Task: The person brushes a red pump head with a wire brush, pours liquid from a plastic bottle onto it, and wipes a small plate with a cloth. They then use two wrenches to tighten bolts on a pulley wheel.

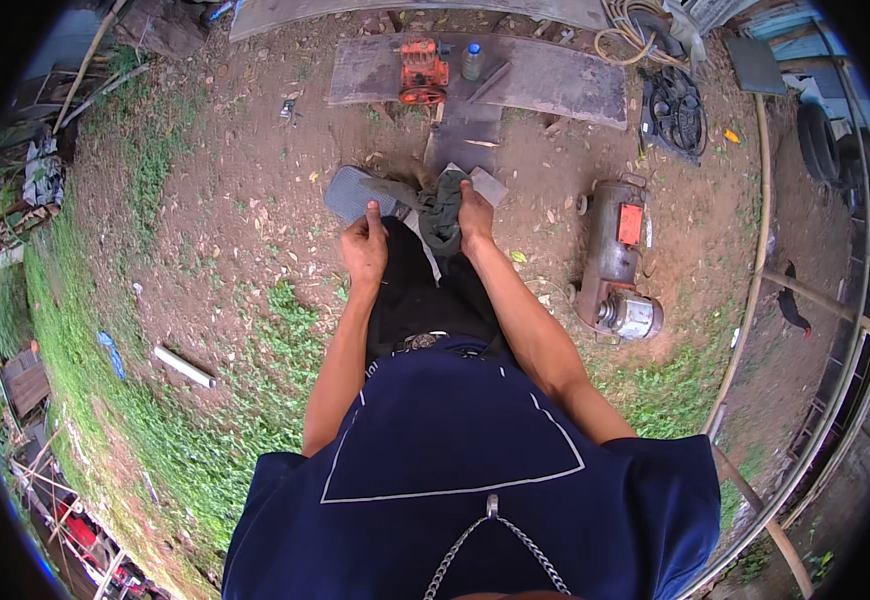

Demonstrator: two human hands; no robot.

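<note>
My right hand (475, 216) is closed on a crumpled dark green cloth (441, 218), which hangs in front of my knees. Its fingers are curled around the cloth's right side. My left hand (364, 246) is closed with the thumb pointing up; what its fingers grip is hidden. Just beyond the left thumb is a flat grey piece with rounded corners and a mesh-like surface (347, 192). A greenish strip, perhaps part of the cloth, stretches between this piece and the bunched cloth.
Ahead, a board (555, 88) bears an orange-red compressor pump (423, 72) and a plastic bottle with a blue cap (472, 62). To the right lie a rusty cylindrical tank with a motor (615, 250) and a black coil (675, 112). A white pipe (185, 366) lies left.
</note>
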